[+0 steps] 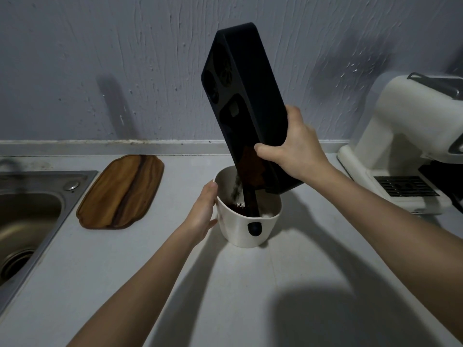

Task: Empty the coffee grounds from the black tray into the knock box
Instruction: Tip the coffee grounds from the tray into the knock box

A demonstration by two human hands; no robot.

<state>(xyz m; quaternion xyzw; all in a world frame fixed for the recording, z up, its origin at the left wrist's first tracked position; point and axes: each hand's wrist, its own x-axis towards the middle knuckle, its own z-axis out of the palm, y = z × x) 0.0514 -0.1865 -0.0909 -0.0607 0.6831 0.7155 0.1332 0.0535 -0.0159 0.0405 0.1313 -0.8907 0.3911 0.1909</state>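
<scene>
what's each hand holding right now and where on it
The right hand holds the black tray by its lower right edge, tipped over the knock box. The left hand steadies the knock box's left side.

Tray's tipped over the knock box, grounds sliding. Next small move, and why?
Probably hold the tilt and give the black tray a light shake. Brown grounds cling near its lower end above the knock box, with some falling in. The left hand steadies the box; the right hand has the tray.
</scene>
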